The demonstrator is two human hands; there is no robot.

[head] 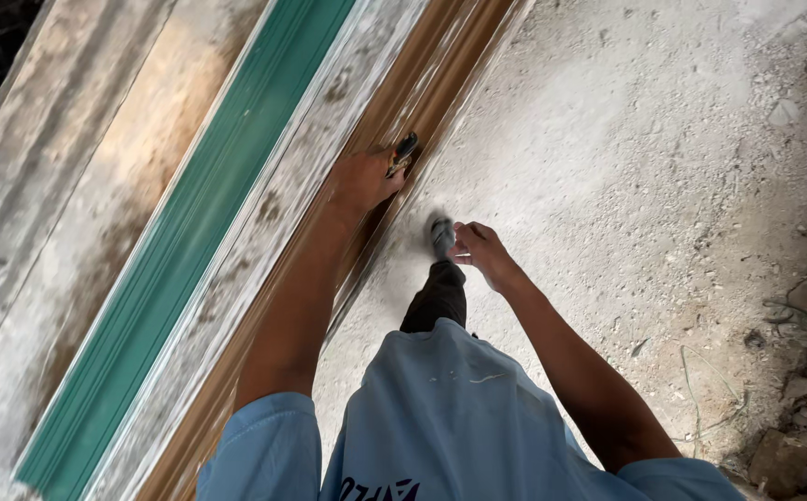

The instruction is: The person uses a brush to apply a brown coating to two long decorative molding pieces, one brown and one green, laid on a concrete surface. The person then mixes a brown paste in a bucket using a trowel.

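Note:
My left hand (364, 178) is closed around a small dark tool (402, 154) with an orange-brown handle, pressed against the brown wooden door frame (422, 83) that runs diagonally from the top middle to the lower left. My right hand (480, 250) hangs free over the dusty floor with its fingers loosely curled and nothing in it. Just left of that hand is my foot in a grey shoe (441, 236), below a dark trouser leg. My light blue shirt fills the bottom of the view.
A green strip (208, 213) and pale, stained boards (78, 186) lie alongside the brown frame. The grey concrete floor (626, 167) is dusty. Rubble, stones and thin wires (793, 408) are heaped at the right edge.

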